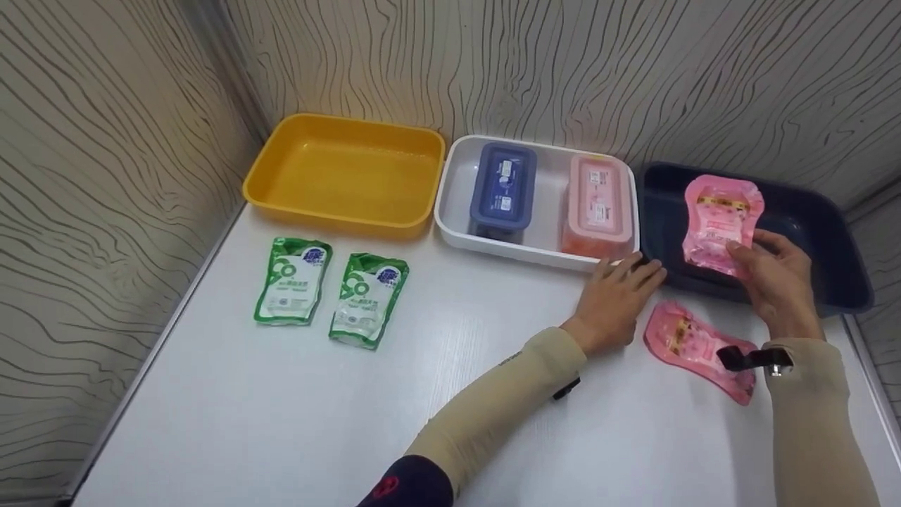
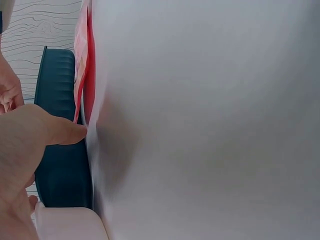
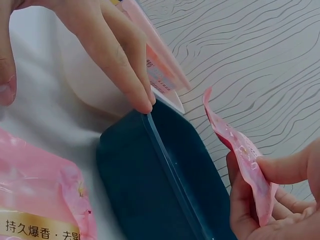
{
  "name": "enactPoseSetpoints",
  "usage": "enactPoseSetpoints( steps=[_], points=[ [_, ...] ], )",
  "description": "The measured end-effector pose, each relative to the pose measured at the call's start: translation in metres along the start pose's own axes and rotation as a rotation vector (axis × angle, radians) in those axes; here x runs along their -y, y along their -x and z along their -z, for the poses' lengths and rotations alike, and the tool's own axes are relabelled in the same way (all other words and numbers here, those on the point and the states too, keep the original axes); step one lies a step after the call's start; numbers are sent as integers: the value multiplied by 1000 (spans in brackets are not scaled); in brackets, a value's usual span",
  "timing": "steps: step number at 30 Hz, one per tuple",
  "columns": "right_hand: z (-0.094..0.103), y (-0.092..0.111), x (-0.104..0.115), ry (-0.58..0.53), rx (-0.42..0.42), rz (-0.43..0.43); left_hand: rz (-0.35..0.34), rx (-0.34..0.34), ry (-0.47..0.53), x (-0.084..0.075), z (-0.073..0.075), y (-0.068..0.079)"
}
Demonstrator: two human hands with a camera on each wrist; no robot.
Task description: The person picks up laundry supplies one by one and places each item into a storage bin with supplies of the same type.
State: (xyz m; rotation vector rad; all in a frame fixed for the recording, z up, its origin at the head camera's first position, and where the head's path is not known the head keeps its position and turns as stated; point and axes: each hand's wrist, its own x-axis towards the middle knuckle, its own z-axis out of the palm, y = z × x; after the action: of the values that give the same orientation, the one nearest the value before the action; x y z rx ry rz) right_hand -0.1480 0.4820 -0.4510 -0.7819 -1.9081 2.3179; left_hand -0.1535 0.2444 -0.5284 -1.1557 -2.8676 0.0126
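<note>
My right hand [image 1: 781, 285] pinches a pink pouch [image 1: 721, 222] between thumb and fingers. It holds the pouch raised over the navy bin [image 1: 838, 253]. In the right wrist view the held pouch [image 3: 245, 160] appears nearly edge-on. My left hand [image 1: 611, 310] reaches to the bin's near left corner. Its fingertips touch the rim there, beside the white tray [image 1: 549, 211]. A second pink pouch [image 1: 686, 338] lies on the table in front of the bin, partly behind the right wrist's camera strap. The left wrist view shows mostly tabletop, with the left thumb [image 2: 67, 131] near that pouch.
In the white tray stand a blue lidded box [image 1: 503, 186] and a pink lidded box [image 1: 598, 201]. A yellow tray [image 1: 345, 176] is at the back left. Two green-and-white pouches, a left one [image 1: 292, 282] and a right one [image 1: 367, 299], lie in front of it.
</note>
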Motion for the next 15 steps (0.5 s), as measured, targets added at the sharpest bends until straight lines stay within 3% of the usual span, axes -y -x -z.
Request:
enactPoseSetpoints(
  steps=[6,15],
  points=[
    [-3,-6,-8,55,-11,-17,-1,-12,4,0,-6,8],
    [-4,-21,3,174,-30,-29,3,-1,5,0,5,-1]
  ],
)
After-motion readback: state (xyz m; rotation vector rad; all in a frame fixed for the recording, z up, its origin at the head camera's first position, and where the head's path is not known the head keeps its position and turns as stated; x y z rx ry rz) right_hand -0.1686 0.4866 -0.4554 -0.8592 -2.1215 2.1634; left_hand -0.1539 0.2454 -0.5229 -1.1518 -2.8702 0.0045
